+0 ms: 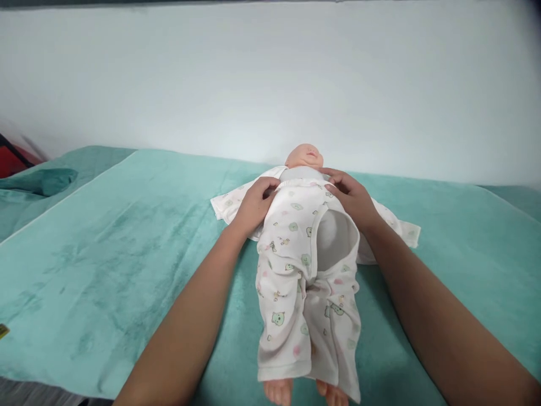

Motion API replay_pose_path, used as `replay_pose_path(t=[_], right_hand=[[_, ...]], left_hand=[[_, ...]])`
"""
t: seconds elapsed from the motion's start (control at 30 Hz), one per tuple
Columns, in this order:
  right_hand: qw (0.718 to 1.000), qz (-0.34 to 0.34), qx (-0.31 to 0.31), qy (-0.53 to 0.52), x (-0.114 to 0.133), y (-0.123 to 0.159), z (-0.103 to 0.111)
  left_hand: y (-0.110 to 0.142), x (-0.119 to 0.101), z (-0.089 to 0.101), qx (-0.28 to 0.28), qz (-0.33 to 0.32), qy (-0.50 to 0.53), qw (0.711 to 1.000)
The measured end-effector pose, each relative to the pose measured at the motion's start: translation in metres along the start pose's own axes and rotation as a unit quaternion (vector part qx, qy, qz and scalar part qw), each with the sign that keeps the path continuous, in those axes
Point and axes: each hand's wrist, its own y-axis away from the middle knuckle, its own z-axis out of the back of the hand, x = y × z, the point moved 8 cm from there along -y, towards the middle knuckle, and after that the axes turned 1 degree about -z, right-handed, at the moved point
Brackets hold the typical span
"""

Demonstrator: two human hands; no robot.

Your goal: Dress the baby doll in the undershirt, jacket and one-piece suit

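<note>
Pale wall [270,84] fills the background beyond the fingers, and a teal cloth [127,254] covers the surface below them, creased over much of the area to their left. On it the doll [305,155] lies face up between the two hands, its head just past the fingertips and its bare feet nearest the viewer. The printed trousers [287,225] cover it from the waist between the fingers down to the ankles, with a white-edged opening just below the right fingers that shows the pale body. The left hand [256,204] rests at the waistband on its side, thumb and forefinger a little parted with a small gap between them; whether they pinch any fabric I cannot tell. The right hand [353,196] is at the opposite side of the waistband, its thumb near the trousers' top edge and its other fingers reaching up beside the chest; whether it grips cloth I cannot tell either. The printed top [232,202] spreads out beneath the doll, one sleeve extending left of the left fingers and the other right of the right hand, under that forearm's far side. Well apart from the left fingers, a red object [10,162] with a black strip shows at the picture's edge.
</note>
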Motion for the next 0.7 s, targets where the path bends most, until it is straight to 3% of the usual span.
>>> replay_pose_path(t=[0.13,0.3,0.4,0.53,0.7], right_hand=[[0.998,0.002,0.031,0.054,0.006,-0.018,-0.006],[0.969,-0.020,-0.036,0.244,0.007,-0.040,-0.006],[0.955,-0.050,-0.062,0.285,0.001,-0.050,-0.007],[0.974,-0.068,-0.087,0.196,-0.015,-0.049,-0.006],[0.987,-0.040,-0.132,0.077,-0.027,-0.028,0.003]], left_hand=[[-0.009,0.004,-0.001,0.034,0.027,-0.023,0.999],[-0.033,0.026,0.005,-0.034,0.097,-0.089,0.991],[-0.043,0.035,0.002,-0.050,0.127,-0.128,0.982],[-0.043,0.037,0.000,-0.077,0.136,-0.149,0.976],[-0.035,0.030,-0.003,-0.080,0.077,-0.199,0.974]])
